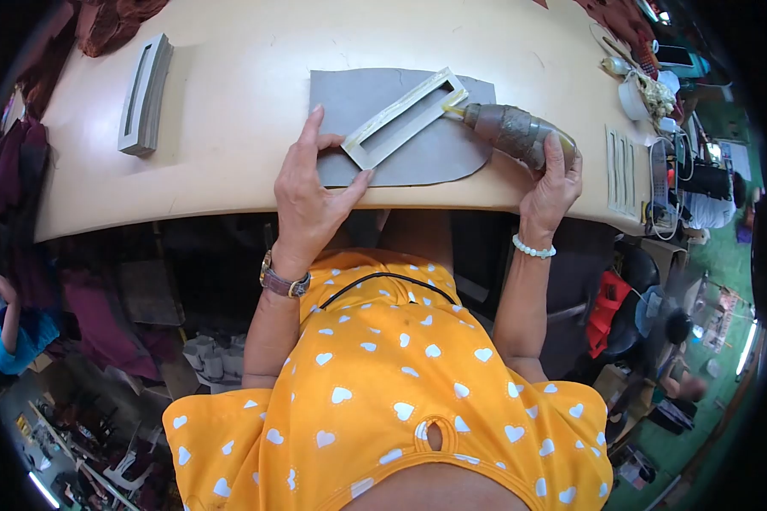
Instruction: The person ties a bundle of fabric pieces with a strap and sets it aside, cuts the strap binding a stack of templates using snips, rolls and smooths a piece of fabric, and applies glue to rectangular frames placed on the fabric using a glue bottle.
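Observation:
A pale rectangular frame [407, 116] with a long slot lies slanted on a grey sheet [452, 157] with a curved right end. My left hand [305, 186] grips the frame's lower-left end between thumb and a finger, the index finger raised off it. In my right hand [554, 187] is a brown glue bottle [511, 130], tilted on its side and partly wrapped in dark tape. Its yellowish nozzle [454, 111] points left and meets or nearly meets the frame's right side. Glossy yellowish streaks show along the frame's edges.
A stack of similar slotted frames [147, 95] stands at the table's left. Several slotted strips [621, 173] lie near the right edge, beside a wire basket [661, 187]. Dark red cloth [115, 24] sits at the back left. Another person's arm [7, 311] shows at far left.

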Motion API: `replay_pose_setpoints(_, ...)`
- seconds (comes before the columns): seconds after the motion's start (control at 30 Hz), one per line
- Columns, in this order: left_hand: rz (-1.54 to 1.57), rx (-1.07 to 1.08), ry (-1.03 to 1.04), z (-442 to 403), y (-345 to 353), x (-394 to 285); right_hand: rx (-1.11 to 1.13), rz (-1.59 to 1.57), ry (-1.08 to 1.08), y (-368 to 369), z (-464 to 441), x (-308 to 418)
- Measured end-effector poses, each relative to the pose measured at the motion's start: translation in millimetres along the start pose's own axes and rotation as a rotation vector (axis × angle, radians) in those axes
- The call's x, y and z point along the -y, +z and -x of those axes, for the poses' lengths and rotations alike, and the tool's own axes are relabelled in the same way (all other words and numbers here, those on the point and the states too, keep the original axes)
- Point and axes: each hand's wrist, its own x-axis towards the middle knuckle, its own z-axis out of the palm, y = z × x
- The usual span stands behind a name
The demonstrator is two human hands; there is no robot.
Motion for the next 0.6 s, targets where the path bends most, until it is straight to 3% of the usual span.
replay_pose_setpoints(0.4, 0.114, 0.059, -0.079, 3, -5, 3, 0.135, 0.077, 0.013, 22, 71, 16)
replay_pose_setpoints(0.6, 0.18, 0.034, -0.087, 1, -5, 4, 0.187, 0.027, 0.125, 24, 80, 17)
